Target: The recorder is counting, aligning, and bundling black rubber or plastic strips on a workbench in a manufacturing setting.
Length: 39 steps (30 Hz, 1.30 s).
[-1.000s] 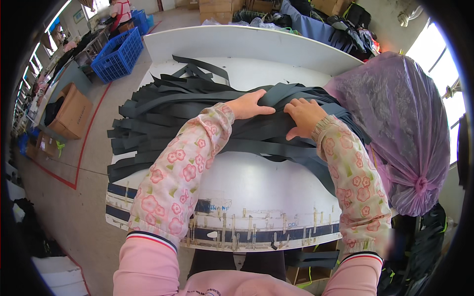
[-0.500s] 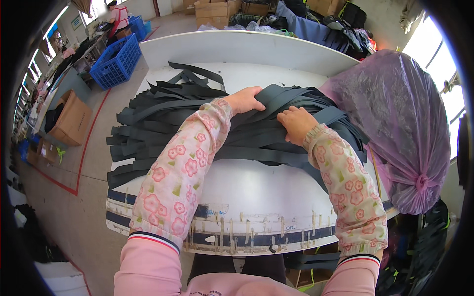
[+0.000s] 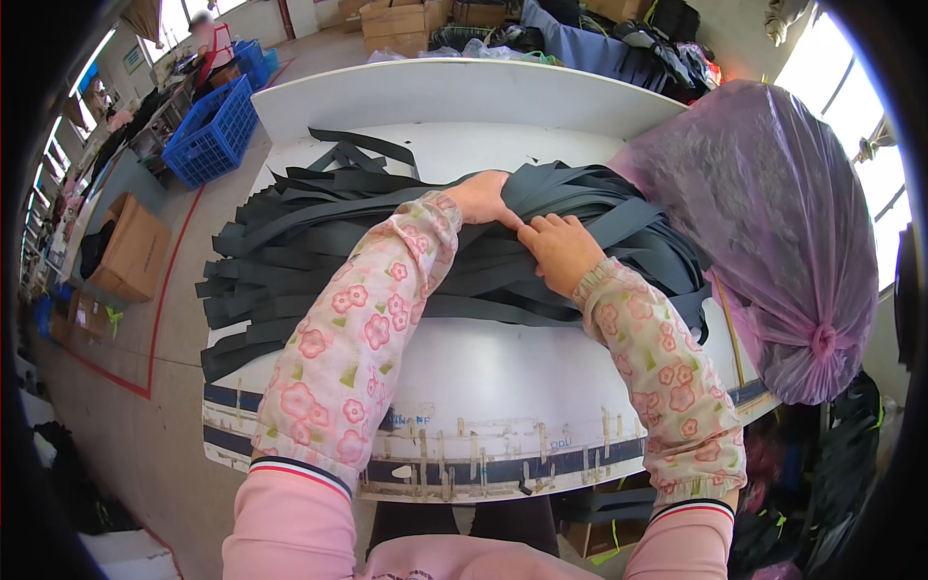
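A wide bundle of dark grey flat webbing straps (image 3: 319, 217) lies across the white table. Their cut ends fan out on the left, and the right side bends round in loops. My left hand (image 3: 481, 200) is closed over the straps near the middle, its thumb pointing toward my other hand. Right beside it, my right hand (image 3: 563, 253) has its fingers curled down on the straps, the fingertips close to the left thumb. What lies under both palms is hidden. Flowered sleeve covers are on both forearms.
The white table (image 3: 503, 367) has a raised back board (image 3: 464, 89) and worn tape along its front edge. A tied purple plastic bag (image 3: 773, 222) bulges at the right. On the floor at left stand a blue crate (image 3: 211, 132) and a cardboard box (image 3: 132, 248). Another person (image 3: 213, 48) is far left.
My right hand has moved left along the straps, up to my left hand. The left hand stays on about the same spot of the bundle. The whole view has shifted slightly.
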{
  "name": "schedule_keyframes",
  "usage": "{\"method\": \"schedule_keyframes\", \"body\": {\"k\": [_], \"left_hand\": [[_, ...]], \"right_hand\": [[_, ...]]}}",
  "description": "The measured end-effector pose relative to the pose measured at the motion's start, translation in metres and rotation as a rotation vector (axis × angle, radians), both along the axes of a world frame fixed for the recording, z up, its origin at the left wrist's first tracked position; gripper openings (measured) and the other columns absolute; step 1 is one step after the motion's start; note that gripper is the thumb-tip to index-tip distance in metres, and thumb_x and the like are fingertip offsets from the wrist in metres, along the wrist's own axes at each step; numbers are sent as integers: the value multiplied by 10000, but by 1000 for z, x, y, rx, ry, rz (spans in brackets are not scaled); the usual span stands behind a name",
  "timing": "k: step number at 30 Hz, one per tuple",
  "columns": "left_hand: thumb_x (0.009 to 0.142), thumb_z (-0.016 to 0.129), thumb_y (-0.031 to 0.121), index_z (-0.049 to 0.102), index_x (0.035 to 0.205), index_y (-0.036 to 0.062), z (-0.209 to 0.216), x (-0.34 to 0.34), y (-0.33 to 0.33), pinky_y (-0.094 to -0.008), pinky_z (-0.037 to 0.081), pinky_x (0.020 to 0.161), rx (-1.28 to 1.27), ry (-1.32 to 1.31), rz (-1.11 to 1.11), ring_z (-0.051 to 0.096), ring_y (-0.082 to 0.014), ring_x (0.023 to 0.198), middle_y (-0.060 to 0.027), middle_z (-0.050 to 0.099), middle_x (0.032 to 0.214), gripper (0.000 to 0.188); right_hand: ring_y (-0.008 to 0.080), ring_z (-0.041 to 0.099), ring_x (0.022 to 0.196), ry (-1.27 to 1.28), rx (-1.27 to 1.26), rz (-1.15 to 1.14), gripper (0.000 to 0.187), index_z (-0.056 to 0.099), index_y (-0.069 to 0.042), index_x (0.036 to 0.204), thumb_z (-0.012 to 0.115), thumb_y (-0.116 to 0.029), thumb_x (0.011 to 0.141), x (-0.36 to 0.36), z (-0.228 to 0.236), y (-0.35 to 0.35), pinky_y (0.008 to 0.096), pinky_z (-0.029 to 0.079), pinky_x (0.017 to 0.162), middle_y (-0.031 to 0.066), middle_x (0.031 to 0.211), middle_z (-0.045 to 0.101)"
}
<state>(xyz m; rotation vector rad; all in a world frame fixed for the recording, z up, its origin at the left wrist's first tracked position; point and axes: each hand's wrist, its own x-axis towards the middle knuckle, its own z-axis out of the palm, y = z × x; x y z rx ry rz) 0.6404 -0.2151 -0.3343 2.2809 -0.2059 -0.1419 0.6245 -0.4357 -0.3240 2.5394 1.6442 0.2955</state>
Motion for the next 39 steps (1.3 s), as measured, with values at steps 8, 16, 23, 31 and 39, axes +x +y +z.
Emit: {"method": "schedule_keyframes", "body": {"k": [8,16,23,31,39], "left_hand": [[704,834,324,519,1199,-43,28,-26,-14,-408,475,928,235,-233,-57,599,-399,1073,-257,628,1133,692],[775,799,311,506,1257,-48,55,-62,-13,-384,469,926,97,-300,-137,606,-342,1058,-214,639,1124,669],[799,769,323,565,1261,-33,26,-72,-18,-383,444,971,172,-142,-194,565,-321,1088,-185,590,1167,618],[858,726,250,503,1321,12,53,-87,-35,-402,427,1000,294,114,-253,503,-351,1225,-177,545,1271,566],[849,744,283,552,1296,17,30,-103,-20,-391,423,1002,273,50,-347,452,-318,1247,-153,479,1308,555]], "right_hand": [[180,612,957,-144,59,49,171,612,-108,1039,598,-118,869,-20,9,-21,401,416,920,23,953,582],[198,607,977,-103,92,64,204,607,-109,1002,680,-122,812,-39,35,-30,433,392,981,29,954,577],[185,621,939,-146,101,111,108,633,-115,964,602,-118,860,-55,17,-29,454,386,1036,22,904,583],[183,612,902,-163,133,92,188,609,-106,1049,594,-107,861,-63,20,-33,413,412,919,25,964,567],[191,591,965,-304,81,-68,495,508,-69,1333,610,-161,857,-70,11,-13,364,412,845,103,1280,519]]}}
